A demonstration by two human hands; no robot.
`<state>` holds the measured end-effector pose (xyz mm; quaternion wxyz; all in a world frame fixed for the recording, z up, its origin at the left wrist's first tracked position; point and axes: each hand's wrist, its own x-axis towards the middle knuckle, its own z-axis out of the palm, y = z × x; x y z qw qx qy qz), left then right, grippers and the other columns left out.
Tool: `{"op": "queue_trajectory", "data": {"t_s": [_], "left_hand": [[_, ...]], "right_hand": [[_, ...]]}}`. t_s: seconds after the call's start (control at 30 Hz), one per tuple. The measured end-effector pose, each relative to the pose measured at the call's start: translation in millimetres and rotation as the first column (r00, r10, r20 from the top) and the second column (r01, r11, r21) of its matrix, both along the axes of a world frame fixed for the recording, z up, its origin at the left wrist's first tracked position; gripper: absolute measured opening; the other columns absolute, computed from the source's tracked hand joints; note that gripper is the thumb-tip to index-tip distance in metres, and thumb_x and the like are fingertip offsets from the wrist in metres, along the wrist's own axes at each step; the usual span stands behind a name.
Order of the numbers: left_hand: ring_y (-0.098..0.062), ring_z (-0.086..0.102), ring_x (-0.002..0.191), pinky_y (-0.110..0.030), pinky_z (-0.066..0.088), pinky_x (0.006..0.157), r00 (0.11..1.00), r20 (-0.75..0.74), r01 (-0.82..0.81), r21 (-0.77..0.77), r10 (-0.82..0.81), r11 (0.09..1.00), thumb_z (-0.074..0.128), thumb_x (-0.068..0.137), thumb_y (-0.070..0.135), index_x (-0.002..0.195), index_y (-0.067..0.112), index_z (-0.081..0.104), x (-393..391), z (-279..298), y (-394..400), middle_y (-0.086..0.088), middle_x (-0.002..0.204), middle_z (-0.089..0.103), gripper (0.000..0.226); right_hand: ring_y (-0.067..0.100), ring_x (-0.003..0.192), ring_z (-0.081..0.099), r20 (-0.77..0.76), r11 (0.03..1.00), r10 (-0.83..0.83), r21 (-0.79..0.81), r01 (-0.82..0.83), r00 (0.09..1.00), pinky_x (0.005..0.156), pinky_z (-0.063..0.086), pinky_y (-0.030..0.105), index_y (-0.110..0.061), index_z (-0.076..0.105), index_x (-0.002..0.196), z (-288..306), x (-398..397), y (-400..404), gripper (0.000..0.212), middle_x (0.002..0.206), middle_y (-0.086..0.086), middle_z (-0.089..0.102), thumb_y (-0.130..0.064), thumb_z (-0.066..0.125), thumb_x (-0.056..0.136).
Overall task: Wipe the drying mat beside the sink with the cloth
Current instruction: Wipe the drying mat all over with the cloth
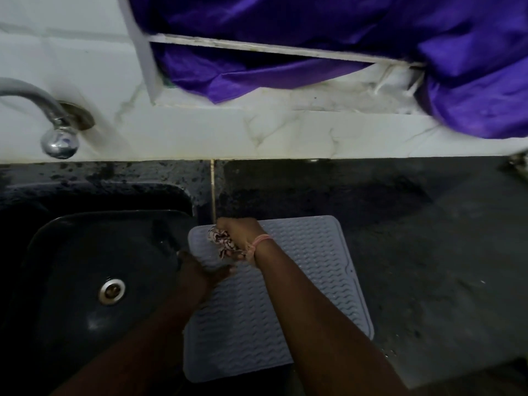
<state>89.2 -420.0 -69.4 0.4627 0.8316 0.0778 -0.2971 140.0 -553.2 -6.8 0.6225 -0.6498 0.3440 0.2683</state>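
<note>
A grey ribbed drying mat [308, 270] lies on the dark counter just right of the sink. My right hand [238, 232] grips a bunched, patterned cloth [221, 242] and presses it onto the mat's far left corner. My left hand [200, 271] rests on the mat's left edge, fingers laid flat across it, next to the sink's rim. Both forearms cross the mat's near part and hide some of it.
The black sink [71, 252] with a metal drain [112, 291] fills the left. A chrome tap [54, 124] juts from the white tiled wall. Purple fabric [343, 38] hangs over a ledge above. Dark counter [428, 238] stretches to the right.
</note>
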Motion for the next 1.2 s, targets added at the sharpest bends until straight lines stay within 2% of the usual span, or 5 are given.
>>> {"op": "queue_trajectory", "data": {"t_s": [0.17,0.33,0.5,0.7,1.2], "left_hand": [[-0.03,0.044,0.139,-0.047,0.037,0.115,0.988,-0.11,-0.108,0.025,0.11,0.994,0.094,0.057,0.046,0.154,-0.002,0.025,3.4,-1.2,2.3,-0.014,0.153,0.044,0.129],[-0.035,0.04,0.141,-0.051,0.036,0.115,0.982,-0.104,-0.154,0.052,0.159,0.987,0.094,0.049,0.054,0.158,0.005,0.011,4.5,-1.1,0.9,-0.018,0.158,0.035,0.146],[-0.036,0.033,0.145,-0.05,0.03,0.118,0.978,-0.106,-0.169,0.084,0.177,0.982,0.09,0.034,0.065,0.159,0.011,-0.005,2.8,-2.5,0.1,-0.018,0.162,0.024,0.167],[-0.039,0.034,0.144,-0.056,0.034,0.114,0.965,-0.13,-0.213,0.112,0.227,0.971,0.09,0.032,0.063,0.15,0.015,-0.033,4.6,-3.5,-1.5,-0.019,0.161,0.025,0.176],[-0.03,0.046,0.137,-0.047,0.038,0.114,0.981,-0.088,-0.173,0.014,0.174,0.985,0.09,0.048,0.055,0.158,0.009,0.01,0.4,-7.9,2.2,-0.012,0.152,0.045,0.143]], "right_hand": [[0.022,0.055,0.066,0.094,0.973,-0.199,-0.096,0.208,0.975,0.046,0.048,0.026,-0.006,0.074,0.078,0.4,-30.2,-82.2,0.019,0.071,0.01,0.071,-0.024,0.07,0.081],[0.03,0.111,0.065,0.192,0.909,-0.139,-0.365,0.202,0.972,0.097,0.049,0.035,-0.015,0.066,0.123,-6.4,-67.4,-157.4,0.031,0.117,0.012,0.071,-0.031,0.057,0.098],[0.023,0.074,0.063,0.182,0.796,-0.255,-0.518,0.313,0.95,0.07,0.055,0.034,-0.011,0.07,0.076,1.9,-81.8,-202.5,0.016,0.072,0.009,0.068,-0.024,0.068,0.085],[0.031,0.091,0.068,0.063,0.719,-0.026,-0.692,0.063,0.998,0.073,0.047,0.026,-0.001,0.074,0.092,-1.3,-73.4,-210.1,0.024,0.096,0.015,0.073,-0.021,0.06,0.086],[0.035,0.104,0.066,-0.018,0.71,-0.037,-0.704,0.014,0.999,0.077,0.048,0.031,0.001,0.06,0.122,-0.7,-42.4,-191.9,0.054,0.116,0.02,0.068,-0.038,0.069,0.085]]}}
